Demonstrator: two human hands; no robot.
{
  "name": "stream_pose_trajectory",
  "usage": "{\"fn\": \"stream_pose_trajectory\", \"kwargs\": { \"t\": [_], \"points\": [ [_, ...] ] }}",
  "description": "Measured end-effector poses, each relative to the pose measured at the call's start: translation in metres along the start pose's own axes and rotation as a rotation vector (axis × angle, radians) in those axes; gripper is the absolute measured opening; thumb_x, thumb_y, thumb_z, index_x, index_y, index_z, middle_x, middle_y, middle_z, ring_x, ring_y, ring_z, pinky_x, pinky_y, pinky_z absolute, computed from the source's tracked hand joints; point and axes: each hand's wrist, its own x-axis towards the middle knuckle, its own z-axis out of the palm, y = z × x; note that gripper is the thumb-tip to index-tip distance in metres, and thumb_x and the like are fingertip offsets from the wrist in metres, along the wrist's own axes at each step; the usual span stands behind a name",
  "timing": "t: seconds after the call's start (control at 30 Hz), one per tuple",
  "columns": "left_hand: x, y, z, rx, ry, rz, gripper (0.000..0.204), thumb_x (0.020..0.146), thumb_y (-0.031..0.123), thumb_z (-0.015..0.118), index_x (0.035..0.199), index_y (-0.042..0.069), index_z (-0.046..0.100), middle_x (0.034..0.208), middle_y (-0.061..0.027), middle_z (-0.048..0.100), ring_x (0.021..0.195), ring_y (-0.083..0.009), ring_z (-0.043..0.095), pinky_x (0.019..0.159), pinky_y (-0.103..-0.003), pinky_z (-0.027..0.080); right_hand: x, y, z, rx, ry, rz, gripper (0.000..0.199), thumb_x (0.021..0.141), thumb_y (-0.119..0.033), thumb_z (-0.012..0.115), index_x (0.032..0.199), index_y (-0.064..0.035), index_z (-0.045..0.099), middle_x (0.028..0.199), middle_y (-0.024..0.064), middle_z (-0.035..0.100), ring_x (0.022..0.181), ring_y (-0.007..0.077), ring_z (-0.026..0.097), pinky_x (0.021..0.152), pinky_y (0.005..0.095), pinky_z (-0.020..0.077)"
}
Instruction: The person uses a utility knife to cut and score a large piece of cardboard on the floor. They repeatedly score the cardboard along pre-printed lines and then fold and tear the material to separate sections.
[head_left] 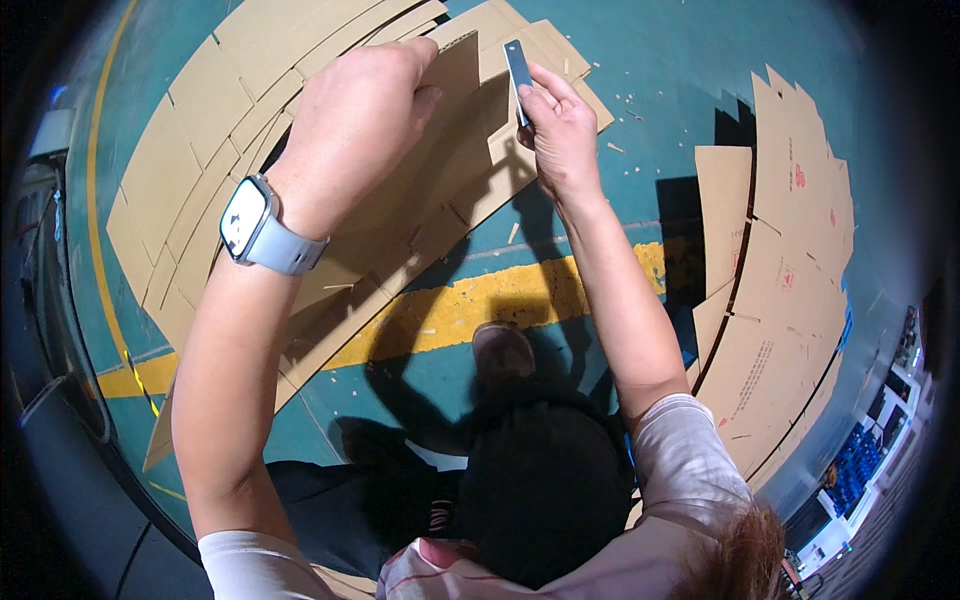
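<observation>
My left hand (355, 112), a smartwatch (247, 218) on its wrist, is closed at the top edge of a raised brown cardboard sheet (462, 85). Its fingertips are partly hidden, but they seem to pinch the sheet's edge. To the right, my right hand (566, 135) is closed around a flat, narrow grey metal strip (517, 72) with a small hole near its upper end. The strip points up, close beside the cardboard. Below and around both hands lies a pile of slotted flat cardboard blanks (190, 150).
A second stack of printed cardboard blanks (790, 250) lies at the right. Small cardboard scraps (615, 148) dot the green floor (640, 90). A broad yellow line (470, 305) crosses the floor near my shoe (502, 350). Dark equipment (60, 450) stands at the left edge.
</observation>
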Motion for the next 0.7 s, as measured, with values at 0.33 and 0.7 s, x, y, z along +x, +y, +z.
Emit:
{"fn": "stream_pose_trajectory", "kwargs": {
  "t": [0.33,0.7],
  "points": [
    [0.0015,-0.0017,0.0010,0.022,0.012,0.024,0.010,0.083,0.013,0.062,0.088,0.004,0.063,0.079,-0.0167,0.065,0.077,-0.0334,0.064,0.067,-0.043,0.053,0.0039,0.0089,0.0004,0.075,0.023,0.006,0.039,0.091,-0.009,0.059,0.127,0.0040,0.050,0.077,0.0001,0.062,0.055,0.0011,0.050,0.045,0.0161,0.0397],
    [0.0008,-0.0058,0.0070,-0.034,0.013,0.015,0.018,0.085,0.016,0.064,0.093,0.002,0.055,0.080,-0.0211,0.061,0.079,-0.0405,0.059,0.066,-0.045,0.048,0.0031,0.0053,0.0045,0.171,0.032,0.017,0.038,0.090,-0.007,0.058,0.125,0.0062,0.050,0.069,-0.0010,0.057,0.050,0.0032,0.045,0.042,0.0183,0.0371]
  ]
}}
